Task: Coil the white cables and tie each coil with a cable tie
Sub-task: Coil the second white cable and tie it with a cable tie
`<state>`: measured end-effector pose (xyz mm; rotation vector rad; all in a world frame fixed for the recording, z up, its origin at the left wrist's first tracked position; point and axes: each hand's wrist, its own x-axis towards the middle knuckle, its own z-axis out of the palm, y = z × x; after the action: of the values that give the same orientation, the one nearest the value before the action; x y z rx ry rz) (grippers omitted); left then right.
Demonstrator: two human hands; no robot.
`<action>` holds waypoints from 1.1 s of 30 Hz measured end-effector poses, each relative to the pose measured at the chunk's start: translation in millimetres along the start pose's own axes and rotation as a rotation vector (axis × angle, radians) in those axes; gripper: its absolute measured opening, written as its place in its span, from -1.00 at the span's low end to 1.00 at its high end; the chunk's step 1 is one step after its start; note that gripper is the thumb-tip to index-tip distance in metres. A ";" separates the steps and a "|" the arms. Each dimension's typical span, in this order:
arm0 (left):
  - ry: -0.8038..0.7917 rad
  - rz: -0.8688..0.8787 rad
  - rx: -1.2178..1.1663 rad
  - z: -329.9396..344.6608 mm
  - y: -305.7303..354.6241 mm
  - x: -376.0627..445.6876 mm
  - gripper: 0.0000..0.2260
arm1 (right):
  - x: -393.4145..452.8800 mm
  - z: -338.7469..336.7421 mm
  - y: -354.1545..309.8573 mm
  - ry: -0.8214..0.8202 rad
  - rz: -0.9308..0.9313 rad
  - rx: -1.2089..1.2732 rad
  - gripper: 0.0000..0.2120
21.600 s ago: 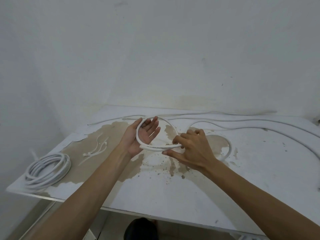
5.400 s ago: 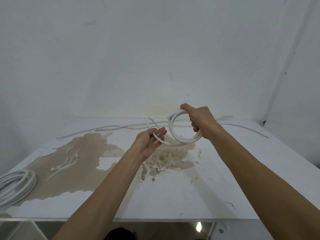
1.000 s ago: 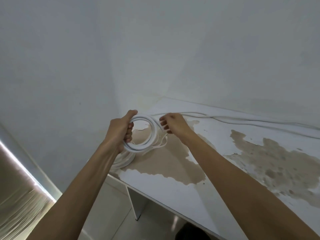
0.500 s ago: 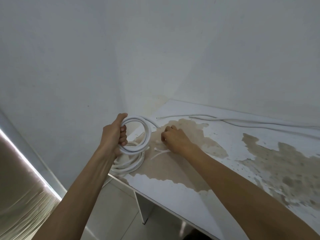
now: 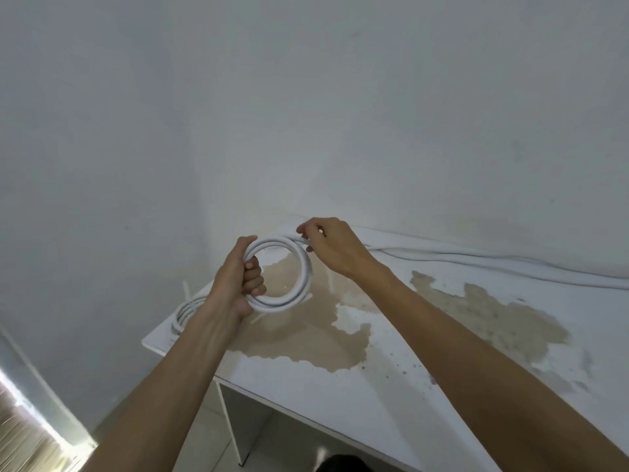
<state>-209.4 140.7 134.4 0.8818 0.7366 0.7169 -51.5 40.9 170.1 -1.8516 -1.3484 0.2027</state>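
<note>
Right hand (image 5: 332, 248) risen from table (image 5: 340, 386) — pinches coil (image 5: 304, 267) top; left hand (image 5: 238, 277) grips coil above corner.

Bare white room corner with a worn desk

Plain white plastered walls (image 5: 340, 114) meet behind a white-topped desk (image 5: 340, 386) with brown peeled patches; pale tiled floor (image 5: 204, 437) below, bright light at lower left.

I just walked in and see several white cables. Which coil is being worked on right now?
Start at the white table with the brown worn patch, then look above its far left corner. There the left hand grips a small round coil in the air while the right hand pinches its top. Unlike the other coil lying flat at the table's edge, it is held upright.
</note>
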 end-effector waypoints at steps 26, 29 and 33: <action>0.081 0.117 0.117 112.2 -58.3 -58.6 -0.59 | -105.0 -106.4 14.1 0.399 -0.192 -0.087 -0.67; 0.123 0.155 0.109 119.2 -56.8 -62.9 -0.60 | -111.8 -101.3 4.4 0.038 -0.086 -0.316 -0.60; 0.132 0.206 0.112 123.8 -52.5 -69.0 -0.61 | -115.8 -89.2 9.0 0.053 -0.056 -0.688 -0.83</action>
<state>-135.4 11.7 160.9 1.0300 0.8166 0.9301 -43.4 -104.6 185.2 -2.3417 -1.5500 -0.3873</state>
